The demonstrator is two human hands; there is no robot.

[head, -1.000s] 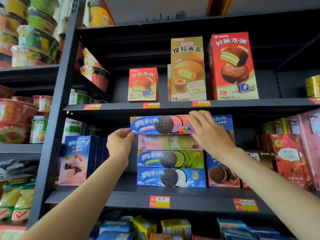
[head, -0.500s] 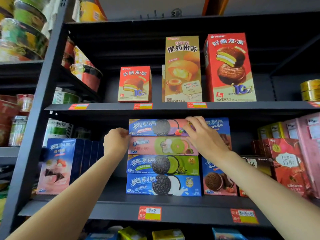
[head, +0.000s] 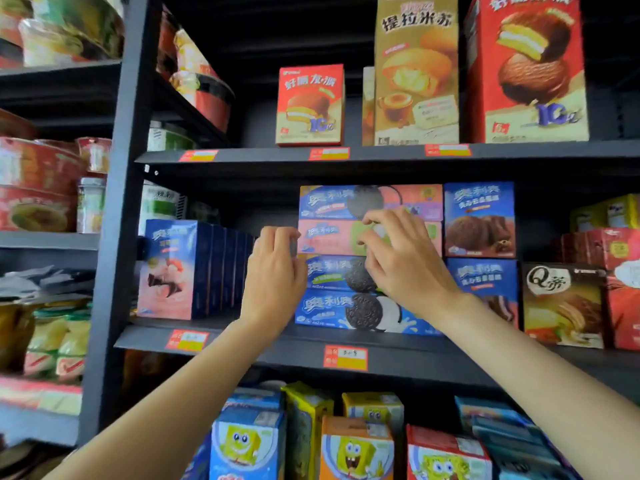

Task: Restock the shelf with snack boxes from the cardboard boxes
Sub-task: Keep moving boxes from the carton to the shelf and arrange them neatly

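1. Dark metal shelf (head: 398,362), several tiers, price tags along the front edges.
2. Upper tier: tall red pie box (head: 526,67) at right, gold cake box (head: 415,71) beside it, small red pie box (head: 311,105) further left. All upright.
3. Middle tier, centre: stack of four flat cookie boxes lying on their long sides. Top box (head: 332,201) blue and pink; second, pink box (head: 329,237); third, blue-green box (head: 332,273); bottom, blue box (head: 329,308) resting on the shelf board.
4. Left of the stack: row of upright dark-blue boxes (head: 173,268). Right of it: two blue boxes (head: 479,220) stacked, then a brown Q-marked box (head: 562,303).
5. Bottom tier: cartoon-sponge cartons (head: 247,441), blue, orange, red, yellow.
6. Left hand (head: 277,271): fingers curled round the left end of the pink box, at the stack's edge.
7. Right hand (head: 405,261): fingers spread and bent, tips on the front faces of the top and pink boxes; gripping or only pressing, cannot tell.
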